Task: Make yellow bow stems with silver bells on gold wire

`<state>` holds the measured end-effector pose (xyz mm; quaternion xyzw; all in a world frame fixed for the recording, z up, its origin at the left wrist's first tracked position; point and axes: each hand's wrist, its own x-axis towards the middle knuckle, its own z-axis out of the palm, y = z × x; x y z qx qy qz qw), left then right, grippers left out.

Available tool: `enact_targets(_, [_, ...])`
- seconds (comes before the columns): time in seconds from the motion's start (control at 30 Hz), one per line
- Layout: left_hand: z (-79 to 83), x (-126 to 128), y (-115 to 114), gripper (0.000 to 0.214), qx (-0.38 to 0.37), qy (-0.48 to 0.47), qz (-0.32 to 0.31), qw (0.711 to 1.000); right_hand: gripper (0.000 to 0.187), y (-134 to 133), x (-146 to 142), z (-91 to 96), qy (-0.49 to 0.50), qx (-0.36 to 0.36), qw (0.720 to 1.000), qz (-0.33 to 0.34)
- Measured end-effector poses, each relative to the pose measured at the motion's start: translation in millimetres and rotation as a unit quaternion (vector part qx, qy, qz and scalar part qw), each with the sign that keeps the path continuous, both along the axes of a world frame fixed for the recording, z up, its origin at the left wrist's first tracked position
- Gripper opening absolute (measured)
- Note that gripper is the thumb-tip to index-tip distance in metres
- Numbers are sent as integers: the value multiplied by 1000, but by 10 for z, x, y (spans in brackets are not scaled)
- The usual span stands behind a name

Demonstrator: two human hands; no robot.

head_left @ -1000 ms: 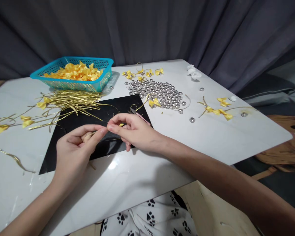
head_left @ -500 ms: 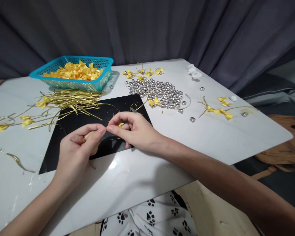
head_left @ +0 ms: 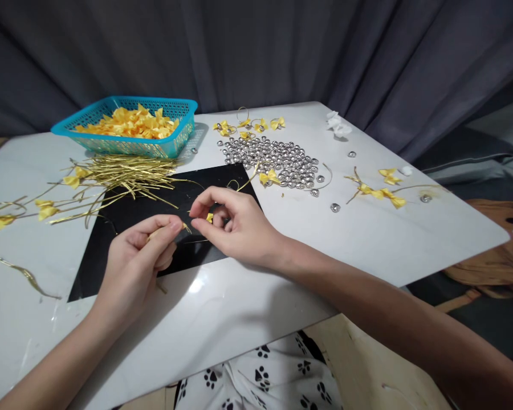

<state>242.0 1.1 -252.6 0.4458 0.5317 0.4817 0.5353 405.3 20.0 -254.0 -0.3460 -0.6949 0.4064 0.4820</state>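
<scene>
My left hand (head_left: 143,247) is closed over the black mat, thumb and forefinger pinching a thin gold cord (head_left: 187,228). A short looped end of the cord pokes out past the fingertips. Just to the right, my right hand (head_left: 231,222) has its thumb and forefinger apart, close to that end but not touching it. Its other fingers are curled in. A bit of yellow ribbon bow (head_left: 210,217) shows in the gap of the right hand; I cannot tell whether it is touched or lies behind on the mat (head_left: 94,267).
A blue basket (head_left: 183,142) of yellow bows stands at the back left, gold cords (head_left: 123,173) heaped before it. Silver heart-shaped beads (head_left: 273,156) are piled beyond the mat. Bows with cords (head_left: 376,192) lie on the right, and crumpled white scraps (head_left: 337,125) at the back.
My right thumb and forefinger have come off the cord end and spread apart, the hand shifting slightly right. The cord's looped tip now shows at my left fingertips.
</scene>
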Motion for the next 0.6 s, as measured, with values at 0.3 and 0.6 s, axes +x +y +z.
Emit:
enact_targets(0.3, [10,10,-13,28,-1,24,-8,1000,4,-5,2,-30,-35,64,997,-3])
enact_targets(0.6, [9,21,-10,30,-12,23,-21,999,4,21,20,-36,-42,115,992,11])
